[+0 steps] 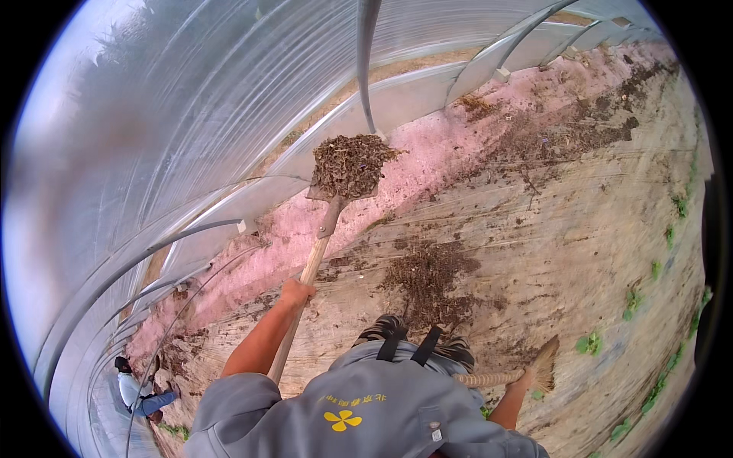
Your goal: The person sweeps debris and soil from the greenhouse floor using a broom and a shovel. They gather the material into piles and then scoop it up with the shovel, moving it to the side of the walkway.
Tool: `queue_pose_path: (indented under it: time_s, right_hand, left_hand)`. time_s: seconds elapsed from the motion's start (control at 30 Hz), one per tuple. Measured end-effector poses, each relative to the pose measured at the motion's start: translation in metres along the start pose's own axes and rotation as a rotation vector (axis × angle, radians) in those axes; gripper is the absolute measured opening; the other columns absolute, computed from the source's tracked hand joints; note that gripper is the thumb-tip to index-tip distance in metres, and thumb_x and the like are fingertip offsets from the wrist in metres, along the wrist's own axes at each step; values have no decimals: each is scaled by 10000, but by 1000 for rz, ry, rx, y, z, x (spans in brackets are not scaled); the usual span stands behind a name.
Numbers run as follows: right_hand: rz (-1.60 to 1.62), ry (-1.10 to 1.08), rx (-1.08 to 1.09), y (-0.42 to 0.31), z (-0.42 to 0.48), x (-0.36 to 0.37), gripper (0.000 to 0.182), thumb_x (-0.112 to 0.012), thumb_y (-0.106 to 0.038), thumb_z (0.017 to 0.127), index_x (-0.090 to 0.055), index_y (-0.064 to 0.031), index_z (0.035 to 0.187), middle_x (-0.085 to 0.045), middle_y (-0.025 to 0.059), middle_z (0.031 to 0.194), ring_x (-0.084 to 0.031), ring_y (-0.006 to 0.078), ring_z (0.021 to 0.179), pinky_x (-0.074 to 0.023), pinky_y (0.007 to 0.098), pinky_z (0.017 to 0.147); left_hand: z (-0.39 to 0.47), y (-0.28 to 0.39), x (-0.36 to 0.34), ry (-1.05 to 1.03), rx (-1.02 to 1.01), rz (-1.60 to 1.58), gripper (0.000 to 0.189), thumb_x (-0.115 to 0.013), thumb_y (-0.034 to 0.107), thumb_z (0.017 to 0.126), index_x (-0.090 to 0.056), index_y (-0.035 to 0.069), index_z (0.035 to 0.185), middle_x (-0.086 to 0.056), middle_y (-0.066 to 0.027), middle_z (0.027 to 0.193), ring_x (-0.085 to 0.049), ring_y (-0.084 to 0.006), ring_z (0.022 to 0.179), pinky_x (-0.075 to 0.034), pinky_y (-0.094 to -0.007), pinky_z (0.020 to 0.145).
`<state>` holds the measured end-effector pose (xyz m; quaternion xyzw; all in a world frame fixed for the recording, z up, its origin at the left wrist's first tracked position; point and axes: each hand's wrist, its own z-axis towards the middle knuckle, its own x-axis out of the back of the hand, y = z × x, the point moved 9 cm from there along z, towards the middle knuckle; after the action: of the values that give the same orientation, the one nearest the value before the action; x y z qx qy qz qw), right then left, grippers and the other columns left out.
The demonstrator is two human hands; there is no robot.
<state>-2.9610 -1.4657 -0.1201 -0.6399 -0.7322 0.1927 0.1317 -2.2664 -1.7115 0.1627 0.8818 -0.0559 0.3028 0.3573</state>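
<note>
My left hand (pixel 298 292) grips the wooden handle (pixel 315 260) of a flat shovel, which reaches forward from beside my body. On its metal blade (pixel 366 192) lies a heap of dark, crumbly plant debris (pixel 352 166), over the pinkish strip by the plastic wall. Low on the right side, my right hand (pixel 522 380) is closed on a short straw broom near its bristles (pixel 544 366); the broom's bound handle (pixel 487 379) points toward my waist. In front of my feet, a dark patch of similar debris (pixel 432 275) lies on the ground.
Curved metal hoops (pixel 366 68) and clear plastic sheeting (pixel 229 103) form the tunnel wall along the left and front. Small green plants (pixel 590 343) grow in rows at the right. Another person (pixel 140 392) is low down by the wall at the far left. More debris (pixel 595 134) lies ahead right.
</note>
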Motion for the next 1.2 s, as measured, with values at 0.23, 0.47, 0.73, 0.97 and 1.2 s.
queue_pose_path:
  time_s: [0.23, 0.47, 0.73, 0.97, 1.2]
  right_hand:
    - [113, -6, -32, 47, -77, -31, 194, -552, -182, 753, -482, -69, 894, -529, 96, 803, -546, 257, 671, -480, 419, 566]
    - [92, 63, 21, 93, -100, -6, 189, -577, -206, 730, -496, -85, 850, -526, 72, 726, -533, 242, 607, -465, 401, 526]
    - [137, 110, -9, 114, -91, 48, 222, -566, -252, 763, -503, -68, 869, -523, 66, 672, -516, 235, 560, -439, 380, 497]
    - [71, -3, -52, 86, -75, 11, 206, -574, -259, 753, -502, -79, 822, -518, 68, 650, -515, 237, 540, -445, 376, 490]
    - [-129, -109, -46, 29, -21, -56, 212, -593, -246, 738, -511, -89, 855, -531, 64, 672, -528, 231, 555, -451, 376, 485]
  left_hand:
    - [136, 122, 75, -77, -28, -90, 104, -618, 45, 668, -522, 13, 647, -506, -61, 545, -470, -152, 411, -375, -291, 382]
    - [230, 197, 59, -794, 55, -859, 104, -557, 95, 769, -488, 33, 814, -427, 26, 573, -394, -54, 435, -331, -214, 435]
    - [252, 200, 71, -533, -121, -677, 132, -593, 65, 715, -491, 32, 793, -461, -19, 580, -427, -102, 425, -353, -252, 397]
    - [200, 170, 103, -88, -320, -35, 139, -616, 36, 640, -511, -25, 707, -519, -90, 548, -495, -170, 386, -397, -284, 359]
    - [85, 96, 63, -75, -283, 58, 187, -616, 37, 631, -526, -25, 783, -519, -72, 581, -494, -161, 418, -398, -294, 380]
